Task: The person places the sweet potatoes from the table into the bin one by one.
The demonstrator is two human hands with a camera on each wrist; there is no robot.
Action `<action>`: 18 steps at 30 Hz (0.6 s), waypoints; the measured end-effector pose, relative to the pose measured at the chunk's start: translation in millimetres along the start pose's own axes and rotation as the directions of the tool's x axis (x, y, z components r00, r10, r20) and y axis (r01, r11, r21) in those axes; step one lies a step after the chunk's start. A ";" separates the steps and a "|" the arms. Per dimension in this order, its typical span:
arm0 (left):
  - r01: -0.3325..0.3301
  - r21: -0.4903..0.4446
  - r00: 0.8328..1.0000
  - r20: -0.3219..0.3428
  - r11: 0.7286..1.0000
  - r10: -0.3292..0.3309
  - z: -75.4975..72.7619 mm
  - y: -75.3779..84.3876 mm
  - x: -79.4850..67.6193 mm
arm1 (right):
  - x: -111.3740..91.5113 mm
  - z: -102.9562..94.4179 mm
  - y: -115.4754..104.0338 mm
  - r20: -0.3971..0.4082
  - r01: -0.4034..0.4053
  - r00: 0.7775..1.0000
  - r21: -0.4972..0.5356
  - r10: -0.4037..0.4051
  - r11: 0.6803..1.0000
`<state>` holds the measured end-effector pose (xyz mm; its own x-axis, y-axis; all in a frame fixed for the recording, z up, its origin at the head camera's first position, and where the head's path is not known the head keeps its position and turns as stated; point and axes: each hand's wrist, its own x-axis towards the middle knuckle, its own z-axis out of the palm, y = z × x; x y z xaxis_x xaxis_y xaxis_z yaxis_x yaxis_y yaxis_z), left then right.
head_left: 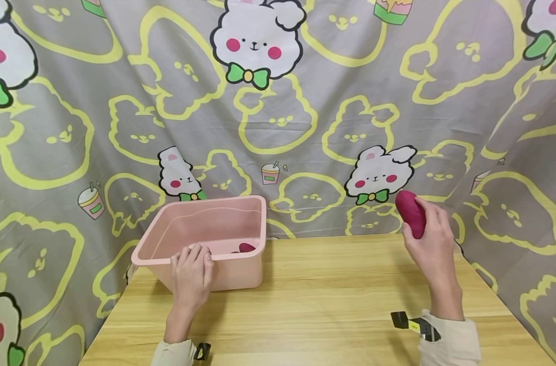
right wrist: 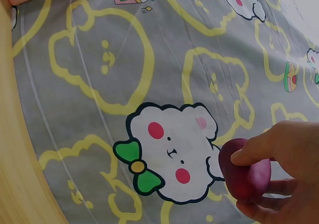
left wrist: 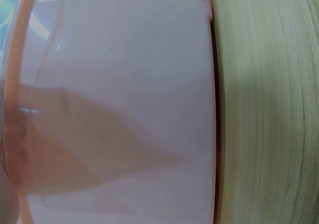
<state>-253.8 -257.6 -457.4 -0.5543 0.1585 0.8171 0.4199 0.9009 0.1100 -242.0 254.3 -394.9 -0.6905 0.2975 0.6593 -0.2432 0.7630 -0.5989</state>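
My right hand (head_left: 431, 241) holds a smooth, purple-red sweet potato (head_left: 410, 213) up above the right side of the table. In the right wrist view the thumb lies across the sweet potato (right wrist: 244, 176), with fingers round its other side. My left hand (head_left: 192, 272) grips the near rim of a pink plastic bin (head_left: 241, 272), fingers curled over the edge. Inside the bin, purple-red pieces (head_left: 247, 247) show near the right wall, partly hidden by the rim. The bin's outer wall (left wrist: 124, 50) fills much of the left wrist view.
The bin stands on the left of a wood-grain table (head_left: 314, 305). A grey curtain (head_left: 300, 127) with yellow outlines and white cartoon animals hangs behind the table and along both sides.
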 end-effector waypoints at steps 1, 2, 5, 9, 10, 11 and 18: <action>-0.002 0.000 1.000 -0.004 1.000 0.002 0.3 -0.2 0.0 | -0.1 0.3 -0.9 0.001 0.002 1.000 0.001 -0.002 1.000; -0.003 0.000 1.000 -0.007 1.000 0.003 0.6 -0.3 -0.1 | -0.2 0.6 -1.8 0.002 0.004 1.000 0.002 -0.004 1.000; -0.007 0.000 1.000 -0.017 1.000 0.007 1.6 -0.8 -0.7 | -0.7 1.8 -4.4 0.003 0.010 1.000 0.004 -0.010 1.000; -0.004 -0.002 1.000 -0.021 1.000 0.004 1.7 -0.9 -1.0 | -0.8 4.6 -8.5 0.006 0.031 1.000 0.004 -0.031 1.000; -0.004 -0.002 1.000 -0.020 1.000 0.003 1.5 -0.9 -0.9 | -0.8 5.5 -9.7 0.008 0.038 0.999 0.005 -0.038 0.999; -0.002 -0.002 1.000 -0.017 1.000 0.002 1.3 -0.7 -0.8 | -0.9 6.4 -10.8 0.009 0.044 0.999 0.007 -0.044 0.999; 0.008 -0.002 1.000 0.002 1.000 -0.008 -1.0 1.2 0.7 | -2.1 11.6 -16.9 0.018 0.071 0.997 0.020 -0.071 0.997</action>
<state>-252.9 -256.8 -456.1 -0.5592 0.1525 0.8149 0.4167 0.9014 0.1173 -244.3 234.1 -391.4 -0.6835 0.2323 0.6920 -0.3047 0.7707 -0.5596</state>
